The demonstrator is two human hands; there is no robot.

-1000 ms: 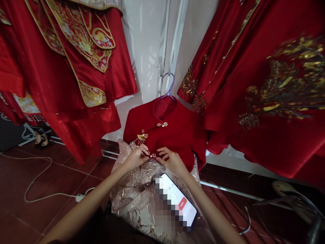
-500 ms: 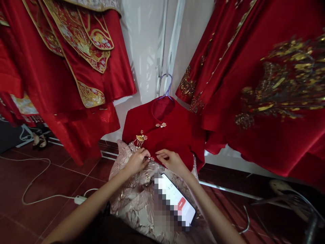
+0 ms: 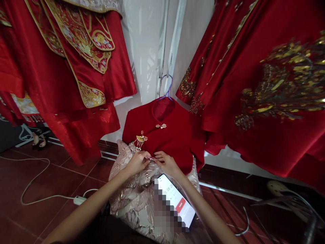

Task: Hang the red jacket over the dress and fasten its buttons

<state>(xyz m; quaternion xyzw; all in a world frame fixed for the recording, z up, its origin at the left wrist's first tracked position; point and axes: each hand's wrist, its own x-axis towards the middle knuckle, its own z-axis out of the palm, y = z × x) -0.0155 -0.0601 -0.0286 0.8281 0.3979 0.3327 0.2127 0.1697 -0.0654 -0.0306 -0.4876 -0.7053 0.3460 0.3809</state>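
Observation:
A red velvet jacket [image 3: 175, 139] hangs on a purple hanger [image 3: 168, 91]. Beaded clasps [image 3: 160, 126] join it at the collar, and a gold fan-shaped brooch [image 3: 141, 138] with dangling beads decorates the chest. At the hem, my left hand [image 3: 138, 163] is closed in a pinch on a small beaded fastener [image 3: 152, 159]. My right hand [image 3: 166, 163] pinches its other side, fingertips bent against the velvet. Both hands partly cover the fastener. Beneath them spreads shiny pale pink fabric [image 3: 137, 200], and a lit phone [image 3: 177, 201] rests on it by my right forearm.
Red embroidered garments [image 3: 88, 44] hang at the left, and a red gown [image 3: 274, 142] with gold sequins at the right. A white cable [image 3: 48, 179] with a plug box [image 3: 79, 200] lies on the tiled floor. Dark shoes [image 3: 40, 141] stand at the far left.
My right hand has moved left and slightly down, closing the gap to the beaded fastener. My left hand stays nearly in place.

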